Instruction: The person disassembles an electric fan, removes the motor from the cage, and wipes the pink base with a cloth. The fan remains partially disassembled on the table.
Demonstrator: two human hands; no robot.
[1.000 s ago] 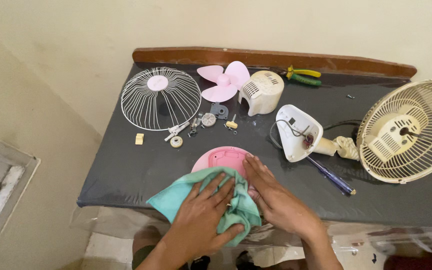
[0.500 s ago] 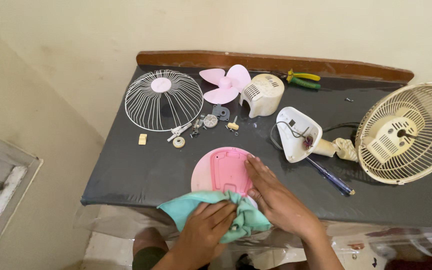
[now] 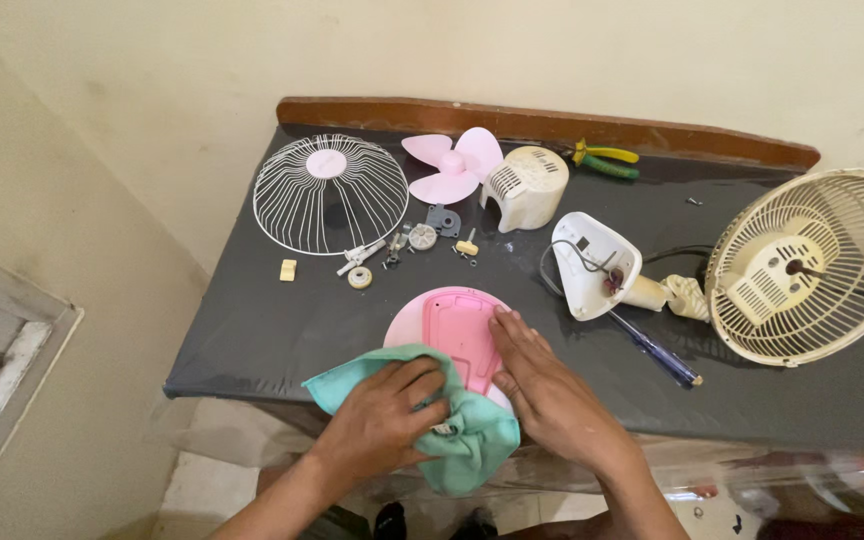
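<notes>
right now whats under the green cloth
The green cloth lies over the near edge of the pink base, with the left hand pressing on top of it. The far part of the base shows; the part beneath the cloth is hidden.

Dark grey worktop, brown board along its back edge. Landmark: pink round base at the front edge, green cloth on it. Behind-left of the base: wire grille, small screws and parts. Straight behind: pink fan blade, cream motor cover, pliers. Right of it: white housing, screwdriver, caged fan head.
</notes>
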